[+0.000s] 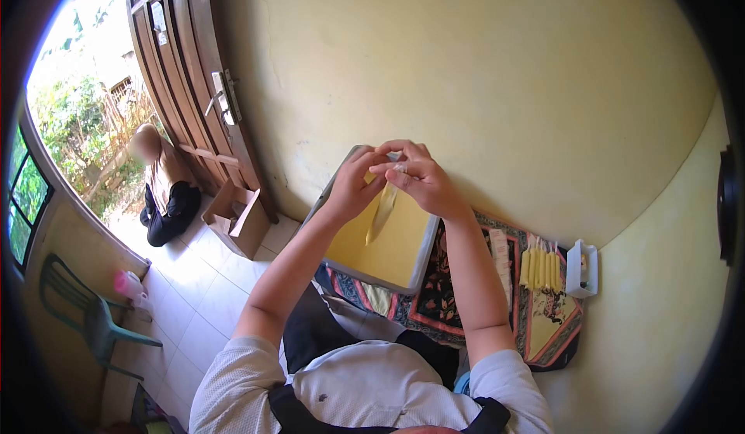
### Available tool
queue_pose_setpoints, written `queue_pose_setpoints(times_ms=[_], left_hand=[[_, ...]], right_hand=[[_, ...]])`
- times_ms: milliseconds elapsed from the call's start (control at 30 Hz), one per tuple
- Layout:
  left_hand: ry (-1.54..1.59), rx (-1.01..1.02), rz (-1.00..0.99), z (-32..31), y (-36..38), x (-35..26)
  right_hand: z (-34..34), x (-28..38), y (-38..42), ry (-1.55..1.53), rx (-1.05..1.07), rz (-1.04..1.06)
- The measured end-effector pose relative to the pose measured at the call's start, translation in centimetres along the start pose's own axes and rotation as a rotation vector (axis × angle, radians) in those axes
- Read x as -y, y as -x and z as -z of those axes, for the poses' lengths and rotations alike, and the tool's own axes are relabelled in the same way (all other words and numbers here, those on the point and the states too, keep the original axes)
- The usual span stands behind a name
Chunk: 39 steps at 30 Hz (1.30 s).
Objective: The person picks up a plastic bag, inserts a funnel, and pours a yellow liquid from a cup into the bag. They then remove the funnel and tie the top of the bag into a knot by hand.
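Note:
A narrow clear plastic bag [381,215], partly filled with yellow liquid, hangs from my fingers over a grey tub [415,285]. Yellow liquid [361,252] covers the bottom of the tub. My left hand [358,182] is closed at the bag's upper end, its fingertips meeting those of the other hand. From the right side, my right hand [419,179] pinches the gathered, whitish top of the same bag. The fingers partly hide the bag's neck.
On a patterned cloth [458,279] lie several filled yellow bags [539,269], a pale strip of plastic [499,252] and a small white container [575,271]. Leftward are a cardboard box [247,228], a green chair [101,321], a wooden door [182,62] and a seated person [161,182].

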<state>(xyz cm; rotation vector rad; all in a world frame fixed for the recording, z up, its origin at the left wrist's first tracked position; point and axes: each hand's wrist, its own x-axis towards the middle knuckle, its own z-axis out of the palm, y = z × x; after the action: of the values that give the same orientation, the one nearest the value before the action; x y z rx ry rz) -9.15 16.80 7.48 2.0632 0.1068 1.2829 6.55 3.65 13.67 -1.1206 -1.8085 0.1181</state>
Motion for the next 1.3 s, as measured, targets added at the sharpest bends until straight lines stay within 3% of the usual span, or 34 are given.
queue_pose_setpoints(times_ms=[33,67,167,267,367,500,633,767,1033,1167,1300], left_hand=[[-0.277,-0.108,-0.172,0.1,-0.5,0.0],[-0.352,-0.242,-0.332,-0.1,-0.5,0.9],[-0.495,-0.354,-0.645,0.9,-2.3,-1.1],[-0.43,-0.412,-0.795,1.8,-3.5,-1.3],[-0.58,-0.323,-0.866,3.0,-4.4,-3.3],[-0.779,-0.099,-1.153,4.1,-5.7,-5.7],[-0.801,0.092,-1.26,4.3,-7.0,-7.7],[-0.853,0.369,-1.24,4.2,-8.7,-9.7],[-0.924,0.755,-1.187,3.8,-10.5,-10.0],[-0.82,0.858,-0.982,4.4,-10.8,-9.3],[-0.559,0.948,-0.774,4.7,-10.8,-9.7]], right_hand=[[0.1,0.3,-0.2,0.09,-0.034,-0.007],[0.2,0.7,-0.4,0.179,-0.069,-0.013],[1.0,1.3,-0.8,-0.191,0.056,-0.108],[1.6,2.3,-1.2,-0.272,0.047,-0.228],[2.1,2.0,-1.7,-0.126,0.065,-0.24],[2.1,1.9,-1.6,-0.313,0.023,-0.311],[2.3,1.4,-1.5,-0.416,-0.001,-0.414],[2.4,-1.5,-1.3,-0.354,0.079,-0.541],[1.2,-5.3,0.6,-0.71,0.019,-0.547],[0.2,-5.6,2.2,-0.879,-0.067,-0.56],[-0.6,-5.8,3.4,-0.841,-0.069,-0.486]])
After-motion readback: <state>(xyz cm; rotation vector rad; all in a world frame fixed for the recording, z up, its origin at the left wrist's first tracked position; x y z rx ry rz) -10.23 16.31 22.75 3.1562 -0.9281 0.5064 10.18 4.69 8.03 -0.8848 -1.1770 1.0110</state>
